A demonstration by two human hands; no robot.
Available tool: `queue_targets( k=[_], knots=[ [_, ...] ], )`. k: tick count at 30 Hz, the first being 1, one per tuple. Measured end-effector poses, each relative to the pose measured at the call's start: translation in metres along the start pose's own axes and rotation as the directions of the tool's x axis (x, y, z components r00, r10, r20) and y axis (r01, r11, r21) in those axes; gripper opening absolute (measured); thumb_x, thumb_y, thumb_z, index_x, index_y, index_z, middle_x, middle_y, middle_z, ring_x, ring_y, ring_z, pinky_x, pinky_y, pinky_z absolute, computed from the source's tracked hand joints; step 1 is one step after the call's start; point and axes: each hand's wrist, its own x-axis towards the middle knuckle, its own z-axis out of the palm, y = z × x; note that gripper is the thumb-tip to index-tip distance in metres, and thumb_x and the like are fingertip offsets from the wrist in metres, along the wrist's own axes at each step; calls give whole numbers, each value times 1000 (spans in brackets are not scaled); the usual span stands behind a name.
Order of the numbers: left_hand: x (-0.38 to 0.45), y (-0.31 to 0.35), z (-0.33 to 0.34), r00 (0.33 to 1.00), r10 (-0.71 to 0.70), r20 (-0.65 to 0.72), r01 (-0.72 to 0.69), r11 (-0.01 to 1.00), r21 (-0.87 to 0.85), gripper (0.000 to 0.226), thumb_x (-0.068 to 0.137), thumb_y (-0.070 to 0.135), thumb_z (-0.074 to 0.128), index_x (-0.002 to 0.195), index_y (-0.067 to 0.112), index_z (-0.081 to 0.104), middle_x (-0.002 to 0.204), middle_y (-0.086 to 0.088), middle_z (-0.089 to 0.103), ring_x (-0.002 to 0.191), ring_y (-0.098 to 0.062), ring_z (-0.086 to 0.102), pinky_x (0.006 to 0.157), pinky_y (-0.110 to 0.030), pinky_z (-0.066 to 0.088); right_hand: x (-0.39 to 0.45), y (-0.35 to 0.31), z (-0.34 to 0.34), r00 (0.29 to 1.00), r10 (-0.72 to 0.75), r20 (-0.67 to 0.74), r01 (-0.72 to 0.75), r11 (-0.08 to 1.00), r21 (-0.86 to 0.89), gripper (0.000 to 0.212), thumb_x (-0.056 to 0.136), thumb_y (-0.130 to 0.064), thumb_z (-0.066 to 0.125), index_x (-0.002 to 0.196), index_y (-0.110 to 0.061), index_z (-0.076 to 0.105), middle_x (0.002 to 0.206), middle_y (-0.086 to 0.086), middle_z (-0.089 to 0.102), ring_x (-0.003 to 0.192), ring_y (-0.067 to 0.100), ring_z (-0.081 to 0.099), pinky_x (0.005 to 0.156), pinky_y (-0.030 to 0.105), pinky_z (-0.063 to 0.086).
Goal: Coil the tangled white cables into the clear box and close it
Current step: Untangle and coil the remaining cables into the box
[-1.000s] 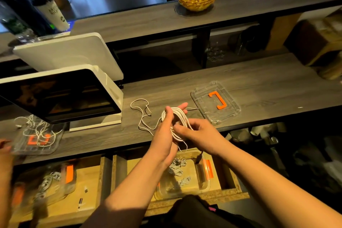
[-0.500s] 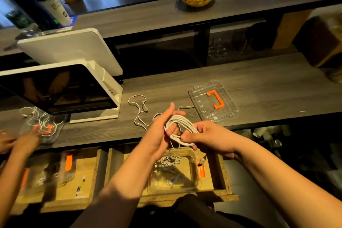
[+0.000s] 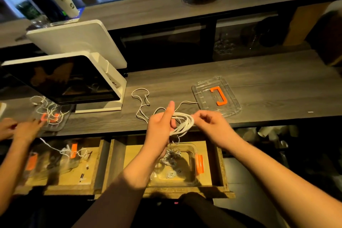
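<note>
Hands winding a white cable above an open drawer.

Loose cable point(image 3: 141, 102) trails across the counter point(image 3: 259, 79) at left, running into the coil point(image 3: 182, 123) looped around the left hand point(image 3: 160, 129), whose thumb points up and fingers curl through the loops. The right hand point(image 3: 211, 123) pinches the coil's right edge between fingertips. Directly below, the clear box point(image 3: 175, 164) sits open in the drawer point(image 3: 212, 189), apparently holding smaller cables. Its lid point(image 3: 216, 96) lies on the counter, right of the hands.
</note>
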Motion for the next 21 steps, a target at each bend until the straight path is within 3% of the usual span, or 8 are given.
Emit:
queue_targets(
  k=[2,4,6,8,11,15,17,21],
  knots=[
    [2,-4,5,985,-11,-175,4,999,-45,54,92,50,55,50,18,46,46,-1,42,50,-18,40,54,-30,33,-10,7,17,997,-39,70,49,987,-153,25,97,-35,50,97,-17,67,83,10,68,78,26,62,75,49,51],
    [6,-7,7,939,14,-345,-22,1000,-18,54,93,50,54,52,16,45,46,-1,42,49,-16,40,54,-30,34,-20,5,33,992,-96,80,116,939,-323,23,98,-31,47,117,-22,58,84,0,68,77,17,62,75,42,51],
    [10,-11,7,911,68,-406,-59,998,36,55,96,49,50,54,14,45,47,-1,42,46,-13,39,51,-27,35,-27,0,42,988,-155,25,155,938,-311,32,98,-26,49,130,-25,44,79,-4,68,72,11,62,71,37,51],
    [14,-14,6,903,107,-417,-83,994,75,55,97,47,49,54,13,45,48,0,42,42,-7,37,45,-19,32,-31,-3,45,989,-148,14,147,965,-218,25,97,-25,54,120,-28,47,75,-2,68,68,9,64,70,35,53],
    [19,-17,7,900,135,-413,-90,988,127,56,97,45,50,52,12,46,46,2,43,40,-6,37,44,-18,31,-30,-10,41,994,-105,25,106,994,-42,7,94,-20,59,100,-19,63,77,4,71,70,12,69,75,39,56],
    [32,-26,2,941,151,-303,-56,952,301,61,95,48,53,48,8,50,45,-3,48,47,-18,44,54,-33,36,-23,-17,34,992,-27,121,-2,972,237,21,93,1,50,102,-3,69,92,14,74,88,22,72,89,34,55],
    [36,-26,1,967,161,-195,-61,897,438,66,93,52,52,47,4,50,45,-8,49,47,-22,43,53,-36,36,-19,-17,30,985,-50,167,22,985,170,18,89,1,56,101,-4,69,89,15,73,86,23,72,87,39,56],
    [43,-25,7,996,87,-36,-55,847,529,70,96,49,49,37,13,40,39,0,38,45,-21,38,53,-35,30,-10,-17,25,974,-182,138,211,948,-237,10,89,-28,64,89,-19,67,69,0,68,63,12,64,67,43,54]
  ],
)
